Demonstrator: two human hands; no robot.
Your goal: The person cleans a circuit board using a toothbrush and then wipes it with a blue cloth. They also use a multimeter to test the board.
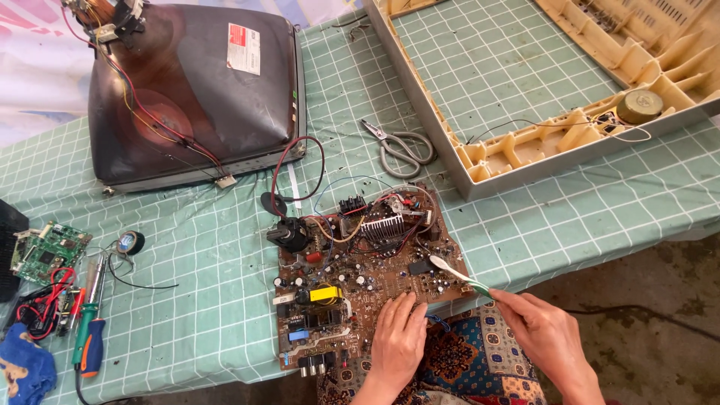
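Right now the right hand [544,330] is pinching the green-and-white handle of a toothbrush [457,275] in a closed grip, and its white bristle head is resting on the right part of the brown circuit board [360,285]. The left hand [397,341] is lying flat, fingers spread, holding nothing, and is pressing the board's near edge down; the board is sitting at the near edge of the table [525,225], partly over the person's patterned lap.

Judging from this, the brush could be snagging the thin wires looping around the finned heat sink [384,226] just beyond the bristles, or bending small upright parts, if it is being pushed hard. The board could also be tipping off the table edge if the left hand is lifting.

Around it, 1 pair of grey scissors [401,146] is lying beyond the board, beside the beige plastic housing [525,150]. A dark picture tube [195,90] is standing face down at the far left, its red wires trailing toward the board. Well to the left are lying a screwdriver [91,341] with an orange-and-blue handle, a small green circuit board [46,251] and a blue cloth [26,371]; none is blocking the brush.
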